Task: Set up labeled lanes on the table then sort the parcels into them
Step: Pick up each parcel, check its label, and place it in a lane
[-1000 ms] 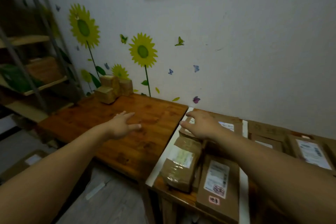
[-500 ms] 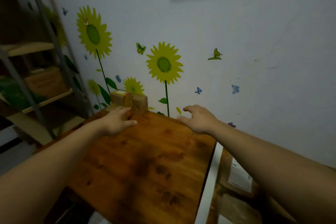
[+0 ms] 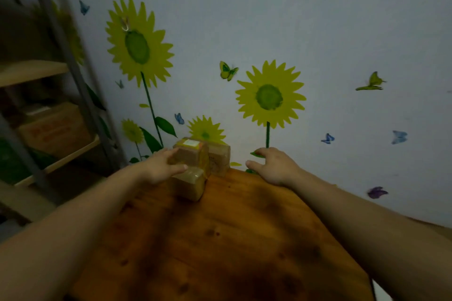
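Hands moved forward: left hand flat-fingered against parcels; right hand spread, empty, just beside them, over bench.

Single view, head-worn, wide-angle. Faces forward and down across the wooden table toward the decal-covered wall. Close range: the table fills the lower frame. Left hand and right hand enter from the bottom corners. Shelving at the left edge.
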A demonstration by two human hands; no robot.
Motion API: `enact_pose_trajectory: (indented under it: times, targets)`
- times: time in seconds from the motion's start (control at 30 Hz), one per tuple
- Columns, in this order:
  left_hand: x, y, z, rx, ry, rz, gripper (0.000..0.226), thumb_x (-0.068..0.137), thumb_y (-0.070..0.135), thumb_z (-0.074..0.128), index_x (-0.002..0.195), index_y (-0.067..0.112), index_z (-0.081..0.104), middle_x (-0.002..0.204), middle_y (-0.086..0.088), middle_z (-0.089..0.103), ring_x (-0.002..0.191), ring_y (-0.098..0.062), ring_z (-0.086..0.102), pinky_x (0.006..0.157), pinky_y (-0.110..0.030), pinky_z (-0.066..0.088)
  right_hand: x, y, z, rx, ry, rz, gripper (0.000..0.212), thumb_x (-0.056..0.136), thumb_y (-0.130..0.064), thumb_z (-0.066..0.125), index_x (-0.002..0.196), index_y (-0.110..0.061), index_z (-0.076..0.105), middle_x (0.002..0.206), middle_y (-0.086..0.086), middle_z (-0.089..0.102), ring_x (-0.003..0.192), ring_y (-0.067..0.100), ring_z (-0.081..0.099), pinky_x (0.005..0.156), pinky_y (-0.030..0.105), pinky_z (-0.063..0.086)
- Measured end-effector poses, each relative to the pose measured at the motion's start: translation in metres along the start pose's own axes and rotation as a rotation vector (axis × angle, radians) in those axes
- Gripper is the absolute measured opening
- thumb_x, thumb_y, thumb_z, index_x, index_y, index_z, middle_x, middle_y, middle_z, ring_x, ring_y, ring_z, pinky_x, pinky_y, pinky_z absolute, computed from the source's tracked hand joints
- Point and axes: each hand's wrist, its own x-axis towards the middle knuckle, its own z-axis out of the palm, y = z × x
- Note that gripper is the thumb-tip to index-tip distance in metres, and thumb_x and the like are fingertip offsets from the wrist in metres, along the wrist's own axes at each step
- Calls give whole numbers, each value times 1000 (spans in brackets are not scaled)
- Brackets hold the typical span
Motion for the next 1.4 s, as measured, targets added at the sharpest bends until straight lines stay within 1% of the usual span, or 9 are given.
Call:
enact_pose_trajectory:
  times: [0.17,0.53,0.67,0.8,0.87,0.97,1.13,1.27,1.4]
  targets:
    - [50,-59,-31,-107,-64,-65,76,90,49,53,151,24,15,155,-11,24,141,-28,27,116,-44,22,43,-49,34,11,-46,19,64,92,-57,47,143,-19,40,147,9,40,135,26,37,108,36,31]
    - [175,-107,6,-23,-214,-163,84,87,51,57,152,19,15,157,-7,19,141,-26,26,114,-37,25,160,-83,140,295,-286,157,58,95,-46,51,142,-13,40,141,10,48,124,26,48,92,30,40]
    - [210,-121,35,-50,-266,-136,66,87,49,59,142,22,34,138,-7,48,106,-17,52,92,-32,43,184,-87,190,541,-372,299,50,97,-39,50,139,-13,43,139,10,50,123,28,51,98,35,45]
    - [215,-122,66,-331,-310,-211,36,92,38,56,124,27,46,118,-3,57,85,-12,54,71,-25,47,183,-86,219,703,-408,385,51,99,-31,50,145,-15,35,140,8,47,125,29,50,97,33,44]
    - [211,-126,73,-476,-330,-332,47,88,53,53,125,23,49,120,-8,58,97,-23,58,82,-38,52,175,-86,223,765,-372,438,53,96,-25,55,143,-13,34,138,8,47,124,28,50,96,32,45]
    - [200,-129,77,-626,-393,-487,55,90,65,37,116,18,50,106,-11,59,100,-33,57,86,-46,51,156,-88,223,807,-317,570,62,91,-40,61,141,-14,36,137,10,47,113,26,54,76,29,49]
    - [161,-112,77,-649,-407,-320,35,100,41,37,119,17,54,103,-8,60,89,-26,57,85,-41,51,118,-94,205,867,-71,694,50,89,-58,52,116,-15,49,108,7,61,96,24,61,81,40,50]
    - [128,-95,63,-739,-368,-169,39,96,16,51,134,9,44,130,-14,54,104,-27,56,83,-43,53,81,-106,175,966,130,684,22,90,-30,62,101,-18,48,103,6,62,84,20,63,72,39,57]
    - [100,-77,46,-943,-379,-45,47,92,5,54,132,24,39,125,-2,57,102,-22,58,83,-47,51,44,-121,146,1040,340,584,60,81,-9,71,133,-20,44,118,-4,55,100,19,62,86,38,57]
